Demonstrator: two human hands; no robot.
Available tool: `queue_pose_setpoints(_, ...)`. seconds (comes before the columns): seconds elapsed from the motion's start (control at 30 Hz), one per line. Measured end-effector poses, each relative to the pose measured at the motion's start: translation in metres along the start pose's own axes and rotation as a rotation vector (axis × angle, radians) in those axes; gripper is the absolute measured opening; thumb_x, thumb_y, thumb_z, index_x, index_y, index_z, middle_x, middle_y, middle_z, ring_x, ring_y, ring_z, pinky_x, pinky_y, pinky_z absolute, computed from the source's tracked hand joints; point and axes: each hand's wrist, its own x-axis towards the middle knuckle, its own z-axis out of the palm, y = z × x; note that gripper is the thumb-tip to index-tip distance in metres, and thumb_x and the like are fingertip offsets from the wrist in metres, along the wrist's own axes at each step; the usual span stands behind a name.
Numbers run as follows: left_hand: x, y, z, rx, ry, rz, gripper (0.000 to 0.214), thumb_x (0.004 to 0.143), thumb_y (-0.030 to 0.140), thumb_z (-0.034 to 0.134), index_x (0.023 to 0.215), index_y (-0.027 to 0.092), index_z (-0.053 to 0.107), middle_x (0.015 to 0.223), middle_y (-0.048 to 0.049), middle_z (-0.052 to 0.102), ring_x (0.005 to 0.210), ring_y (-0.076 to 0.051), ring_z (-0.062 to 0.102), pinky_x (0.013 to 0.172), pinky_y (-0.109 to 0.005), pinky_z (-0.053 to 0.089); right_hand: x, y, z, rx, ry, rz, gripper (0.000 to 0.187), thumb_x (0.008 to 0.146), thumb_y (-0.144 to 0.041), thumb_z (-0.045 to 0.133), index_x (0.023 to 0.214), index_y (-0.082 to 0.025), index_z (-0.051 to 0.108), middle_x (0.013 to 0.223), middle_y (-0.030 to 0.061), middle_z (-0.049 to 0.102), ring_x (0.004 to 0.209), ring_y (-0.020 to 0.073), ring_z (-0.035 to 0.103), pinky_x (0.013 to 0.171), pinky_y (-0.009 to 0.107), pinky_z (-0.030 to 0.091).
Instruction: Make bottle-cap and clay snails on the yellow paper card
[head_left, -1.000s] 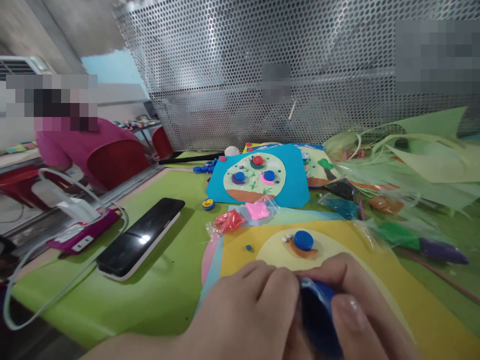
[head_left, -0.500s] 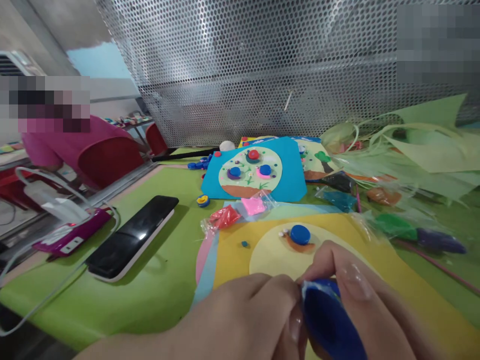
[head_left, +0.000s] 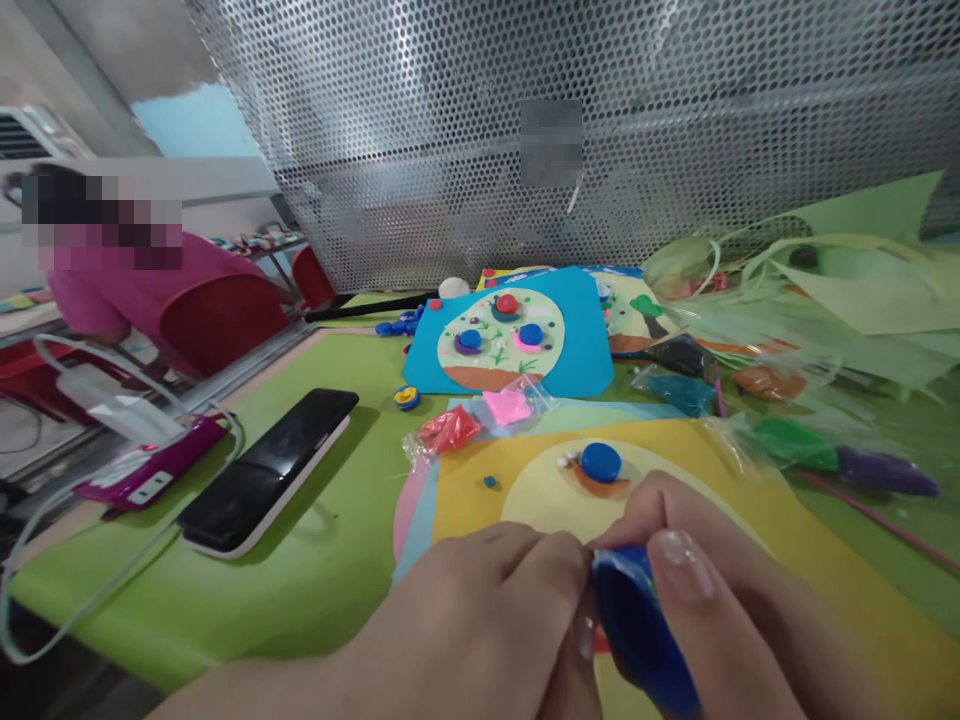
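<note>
Low in the view, my right hand (head_left: 720, 600) is closed around a dark blue packet of modelling clay (head_left: 637, 625), thumb along its side. My left hand (head_left: 487, 610) is closed too, its fingertips pinching at the packet's upper left edge; they are partly hidden. A bit of red shows just under the packet. Beneath both hands lies a yellow sheet (head_left: 465, 455) with a pale yellow circle. On that circle sits a snail shape with a blue bottle cap (head_left: 601, 462) for a shell and a brown clay body (head_left: 596, 487). A small blue clay bit (head_left: 490, 482) lies left of it.
Red (head_left: 450, 430) and pink clay packets (head_left: 506, 405) lie behind the sheet, before a blue card (head_left: 585, 350) with three cap snails. At left are a phone (head_left: 270, 470) and a purple power strip (head_left: 157, 465). Green and purple packets (head_left: 832, 455) lie right. A person (head_left: 150, 270) sits beyond.
Both hands have shifted slightly up and to the left with the blue packet, which is still held. The camera view has moved a little; the things on the table stay put.
</note>
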Motion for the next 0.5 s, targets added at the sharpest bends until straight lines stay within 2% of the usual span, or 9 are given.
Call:
queue_pose_setpoints(0.1, -0.002, 0.002, -0.005, 0.044, -0.054, 0.010, 0.030, 0.072, 0.004, 0.029, 0.070, 0.017, 0.056, 0.057, -0.0018, 0.062, 0.053, -0.014, 0.061, 0.055, -0.019, 0.052, 0.001, 0.001, 0.000, -0.045, 0.007, -0.043, 0.033, 0.088, -0.046, 0.045, 0.064, -0.026, 0.057, 0.042, -0.0023, 0.057, 0.034, 0.0157, 0.055, 0.031, 0.021, 0.044)
queue_pose_setpoints(0.23, -0.001, 0.007, -0.010, 0.084, -0.111, 0.009, 0.025, 0.064, 0.007, 0.033, 0.070, 0.016, 0.056, 0.056, -0.0030, 0.062, 0.051, -0.016, 0.061, 0.052, -0.022, 0.053, 0.000, 0.004, 0.003, -0.124, 0.002, -0.118, 0.028, 0.088, -0.039, 0.047, 0.065, -0.025, 0.053, 0.038, -0.0048, 0.052, 0.028, 0.0126, 0.049, 0.028, 0.019, 0.040)
queue_pose_setpoints(0.4, 0.004, 0.009, -0.002, 0.097, 0.036, -0.021, 0.023, 0.065, 0.007, 0.032, 0.065, 0.019, 0.051, 0.052, -0.0018, 0.060, 0.047, -0.016, 0.059, 0.047, -0.023, 0.049, -0.007, 0.003, 0.008, -0.182, 0.029, -0.181, 0.027, 0.093, -0.038, 0.038, 0.072, -0.025, 0.049, 0.042, -0.0049, 0.051, 0.030, 0.0116, 0.048, 0.029, 0.018, 0.041)
queue_pose_setpoints(0.5, 0.004, 0.008, 0.005, -0.005, 0.156, -0.068, 0.018, 0.068, 0.011, 0.031, 0.057, 0.023, 0.040, 0.041, 0.0028, 0.047, 0.033, -0.012, 0.045, 0.033, -0.020, 0.038, -0.011, 0.001, 0.010, -0.232, 0.082, -0.247, 0.025, 0.095, -0.037, 0.033, 0.077, -0.026, 0.046, 0.044, -0.0053, 0.049, 0.030, 0.0117, 0.046, 0.030, 0.020, 0.040)
